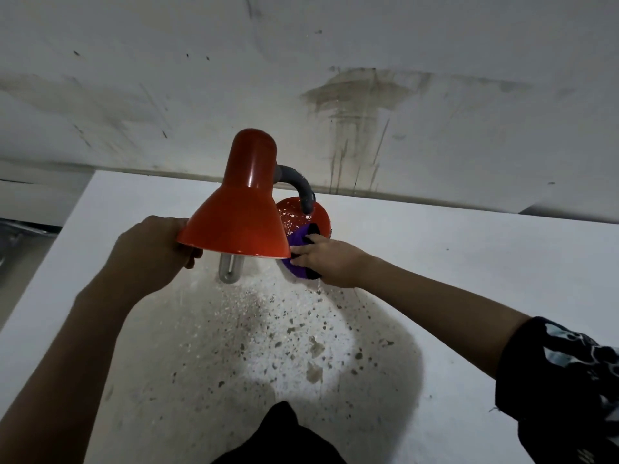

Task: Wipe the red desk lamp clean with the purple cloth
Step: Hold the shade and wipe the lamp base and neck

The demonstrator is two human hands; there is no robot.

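Glossy conical shade of the red desk lamp (239,209): gripped at its rim by left hand (150,251). Right hand (330,261) presses the purple cloth (298,254), bunched, against the round base.

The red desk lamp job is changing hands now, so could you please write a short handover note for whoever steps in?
Left hand: gripping the rim of the red lamp shade, holding it steady.
Right hand: pressing the purple cloth on the front edge of the lamp's round base.
The lamp stands lit on the speckled white counter, near the stained wall.
Done: the base shines; how much else is wiped, I cannot tell.
Left: probably the rest of the base, the grey neck and the shade.
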